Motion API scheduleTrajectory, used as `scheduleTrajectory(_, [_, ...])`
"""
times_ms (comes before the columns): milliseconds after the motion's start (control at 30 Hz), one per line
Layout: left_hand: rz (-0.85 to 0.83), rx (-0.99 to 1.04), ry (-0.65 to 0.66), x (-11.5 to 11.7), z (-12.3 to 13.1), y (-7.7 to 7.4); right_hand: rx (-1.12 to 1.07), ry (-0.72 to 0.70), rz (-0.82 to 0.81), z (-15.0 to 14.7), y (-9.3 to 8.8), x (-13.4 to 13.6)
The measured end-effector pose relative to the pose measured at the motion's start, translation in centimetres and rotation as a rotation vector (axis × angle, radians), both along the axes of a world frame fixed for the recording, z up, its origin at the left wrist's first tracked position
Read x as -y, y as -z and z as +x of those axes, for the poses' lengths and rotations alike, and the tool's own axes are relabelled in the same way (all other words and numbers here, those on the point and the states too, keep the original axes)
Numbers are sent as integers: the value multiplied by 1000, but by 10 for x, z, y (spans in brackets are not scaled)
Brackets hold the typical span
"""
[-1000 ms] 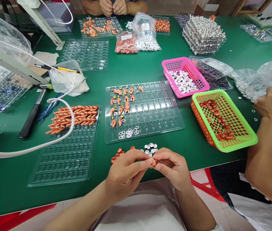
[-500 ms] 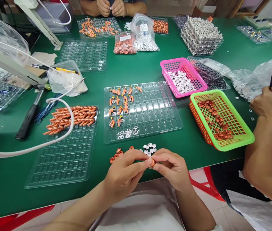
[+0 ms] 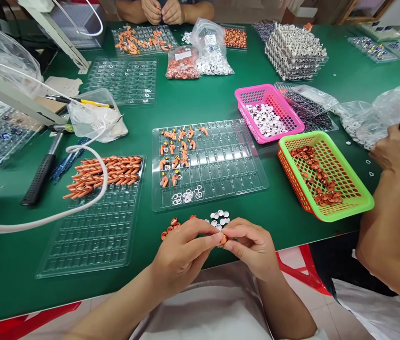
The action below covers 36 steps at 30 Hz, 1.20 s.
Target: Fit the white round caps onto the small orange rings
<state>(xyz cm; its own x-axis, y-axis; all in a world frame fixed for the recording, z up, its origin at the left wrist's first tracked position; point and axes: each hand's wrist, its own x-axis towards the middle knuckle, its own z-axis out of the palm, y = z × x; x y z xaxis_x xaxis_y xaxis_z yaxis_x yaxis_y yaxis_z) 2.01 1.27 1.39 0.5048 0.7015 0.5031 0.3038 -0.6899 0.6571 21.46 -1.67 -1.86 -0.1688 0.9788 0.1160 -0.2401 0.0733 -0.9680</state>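
Observation:
A small orange part is pinched between the fingertips of both hands, just over the table's near edge. My left hand closes on it from the left, and my right hand grips it from the right. Fingers hide most of its shape. Beside my left hand lie several loose orange cup-shaped pieces. Small white round caps sit just beyond my fingertips. Farther off, a clear compartment tray holds orange curved pieces and white rings.
Right of the tray stand a pink basket of white caps and a green basket of orange pieces. At left lie a tray of orange parts, a hammer and a white cable. A co-worker's hand holds a phone; another person sits opposite.
My hands keep the same pinch on the orange part, with barely any movement. The view has shifted very slightly.

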Motion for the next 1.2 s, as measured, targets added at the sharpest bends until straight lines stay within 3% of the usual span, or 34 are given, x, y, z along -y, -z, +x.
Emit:
scheduleTrajectory(700, [41, -23, -75, 2, 1, 4, 209, 51, 131, -3, -4, 1])
scheduleTrajectory(1200, [26, -23, -116, 3, 3, 5, 285, 44, 110, -4, -8, 1])
